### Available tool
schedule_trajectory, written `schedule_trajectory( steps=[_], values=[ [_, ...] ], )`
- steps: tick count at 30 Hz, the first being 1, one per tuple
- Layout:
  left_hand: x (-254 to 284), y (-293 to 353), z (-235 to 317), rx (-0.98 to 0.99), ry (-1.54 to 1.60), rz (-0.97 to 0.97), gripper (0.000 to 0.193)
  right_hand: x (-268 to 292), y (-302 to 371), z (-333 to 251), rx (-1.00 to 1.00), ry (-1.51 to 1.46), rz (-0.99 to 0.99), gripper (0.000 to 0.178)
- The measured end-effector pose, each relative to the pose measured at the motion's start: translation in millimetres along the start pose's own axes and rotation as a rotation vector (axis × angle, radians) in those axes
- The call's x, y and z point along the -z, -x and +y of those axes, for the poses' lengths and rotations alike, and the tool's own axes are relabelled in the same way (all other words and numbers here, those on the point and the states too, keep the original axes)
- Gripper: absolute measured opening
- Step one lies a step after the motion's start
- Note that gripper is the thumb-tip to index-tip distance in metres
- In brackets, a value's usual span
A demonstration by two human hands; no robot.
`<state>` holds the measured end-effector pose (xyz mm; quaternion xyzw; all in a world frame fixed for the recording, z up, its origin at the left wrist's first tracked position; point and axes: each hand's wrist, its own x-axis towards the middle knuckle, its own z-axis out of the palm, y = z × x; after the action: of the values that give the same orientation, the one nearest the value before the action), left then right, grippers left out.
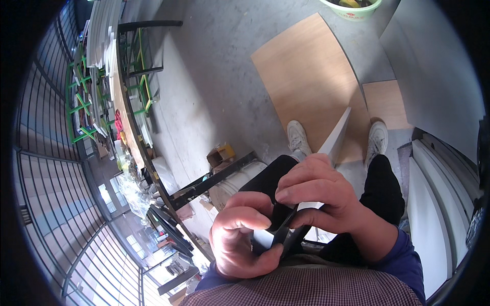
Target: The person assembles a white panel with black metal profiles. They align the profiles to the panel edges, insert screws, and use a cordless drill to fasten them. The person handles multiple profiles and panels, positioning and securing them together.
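Close to my body, both hands are around a long, narrow white strip [335, 137] with dark material along its near part. The strip points away from me, over the board between my feet. On its near end, my left hand [237, 237] is curled with thumb and fingers at a black piece [282, 229]. My right hand [326, 196] pinches the same black piece between thumb and bent fingers, with the white strip passing beneath it. My fingers hide much of the black piece, so its exact kind is unclear.
A wood-toned board [311, 66] lies on the grey floor between my shoes. At the left runs a cluttered workbench [133, 132] with a dark frame. White curved panels [431, 204] lean at the right. A pale green tub [354, 13] stands at the far end.
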<state>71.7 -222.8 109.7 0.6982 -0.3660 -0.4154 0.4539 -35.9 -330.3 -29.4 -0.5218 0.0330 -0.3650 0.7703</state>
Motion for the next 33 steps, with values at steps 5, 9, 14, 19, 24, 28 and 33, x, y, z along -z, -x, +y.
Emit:
schedule_trajectory(
  steps=[5, 9, 14, 19, 24, 28, 33],
  values=[
    [-3, 1, 0, -0.005, -0.011, 0.013, 0.056, 3, 1, -2, -0.01, -0.002, -0.004, 0.045],
    [-3, 2, -2, -0.02, -0.001, 0.008, 0.056, 3, 2, -3, -0.03, -0.035, 0.001, 0.046],
    [-3, 3, -2, 0.002, 0.002, 0.008, 0.056, 4, 2, -5, -0.028, -0.044, -0.011, 0.045],
    [-5, 0, -7, -0.052, 0.023, 0.02, 0.053, 6, 0, -4, -0.006, -0.021, -0.025, 0.043],
    [-5, -5, -12, -0.108, 0.048, 0.001, 0.052, 5, 1, -2, 0.009, 0.002, -0.006, 0.039],
    [-5, -11, -12, -0.131, 0.058, -0.009, 0.051, 5, 3, 0, 0.033, 0.027, 0.008, 0.049],
    [-7, -15, -11, -0.101, 0.039, 0.028, 0.049, -1, 7, 3, -0.045, -0.074, 0.122, 0.057]
  ],
)
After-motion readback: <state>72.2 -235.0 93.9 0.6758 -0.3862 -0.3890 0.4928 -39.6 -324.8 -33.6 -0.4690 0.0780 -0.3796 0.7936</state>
